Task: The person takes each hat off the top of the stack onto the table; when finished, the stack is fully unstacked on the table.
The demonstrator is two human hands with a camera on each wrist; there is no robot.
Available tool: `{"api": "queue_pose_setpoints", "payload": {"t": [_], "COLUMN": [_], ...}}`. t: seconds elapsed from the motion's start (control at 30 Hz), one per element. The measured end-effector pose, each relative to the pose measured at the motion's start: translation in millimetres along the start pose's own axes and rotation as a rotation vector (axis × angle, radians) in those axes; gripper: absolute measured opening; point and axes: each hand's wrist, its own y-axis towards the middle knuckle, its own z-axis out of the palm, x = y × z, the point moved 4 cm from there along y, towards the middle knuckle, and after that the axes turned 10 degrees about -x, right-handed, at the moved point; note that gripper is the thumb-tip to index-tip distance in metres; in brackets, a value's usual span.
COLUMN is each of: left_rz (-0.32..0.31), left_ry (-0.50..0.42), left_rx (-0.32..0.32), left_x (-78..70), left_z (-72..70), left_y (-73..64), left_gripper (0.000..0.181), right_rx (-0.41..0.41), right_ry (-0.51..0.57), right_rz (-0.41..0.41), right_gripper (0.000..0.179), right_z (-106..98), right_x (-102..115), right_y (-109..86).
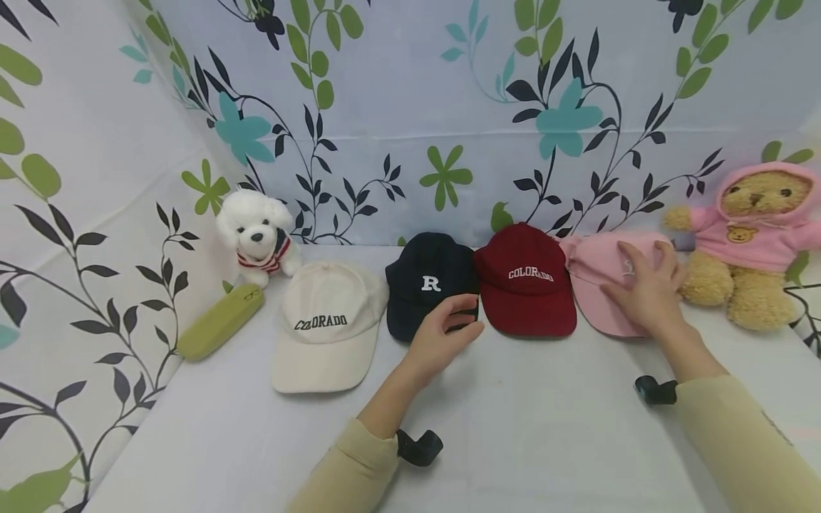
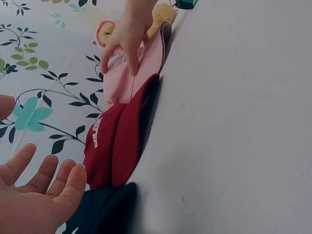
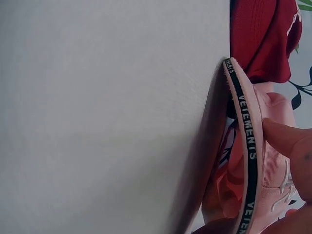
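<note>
My right hand (image 1: 651, 292) is over the pink cap (image 1: 596, 303), fingers spread apart. In the right wrist view the thumb (image 3: 285, 139) touches that cap's brim, whose edge tape (image 3: 248, 141) reads VETEMENTS. My left hand (image 1: 442, 338) hovers before the navy cap (image 1: 426, 260) with the letter R, partly covering it; its fingers bend loosely around nothing, as the left wrist view also shows. Between the two hands sits a dark red cap (image 1: 526, 285) lettered COLORADO. A cream cap (image 1: 327, 313), also lettered COLORADO, lies left of the navy one.
A white plush dog (image 1: 256, 235) and a green oblong case (image 1: 221, 322) are at the left. At the right sits a teddy bear (image 1: 747, 242) in a pink hoodie. Leaf-patterned cloth (image 1: 398, 107) hangs behind the white table (image 1: 513, 427). Black wrist mounts project beside both sleeves.
</note>
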Motion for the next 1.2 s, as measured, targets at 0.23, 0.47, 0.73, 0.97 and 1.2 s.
{"api": "queue_pose_setpoints", "payload": {"t": [0.23,0.47,0.73,0.97,1.2], "left_rz": [-0.011,-0.018,0.029,0.169,0.245], "left_ry": [0.008,0.01,0.08,0.125,0.186], "left_rx": [-0.064,-0.101,-0.194,-0.31,-0.353], "left_x": [6.7,11.3,8.2,5.7,4.8], "left_z": [-26.0,-47.2,-74.3,-104.8,-139.8], "left_y": [-17.3,-27.9,-38.0,-50.0,-59.7], "left_gripper": [0.044,0.049,0.05,0.048,0.05], "right_rx": [0.013,0.024,0.031,-0.08,-0.124], "right_ry": [-0.001,-0.002,-0.025,0.037,0.133], "right_rz": [0.012,-0.037,-0.06,-0.092,-0.167], "right_gripper": [0.077,0.073,0.071,0.065,0.063], "right_z": [0.9,4.5,4.2,0.7,7.3], "right_x": [-0.6,-1.5,-4.6,15.4,55.1], "right_y": [2.0,3.8,6.8,-0.4,-3.3]}}
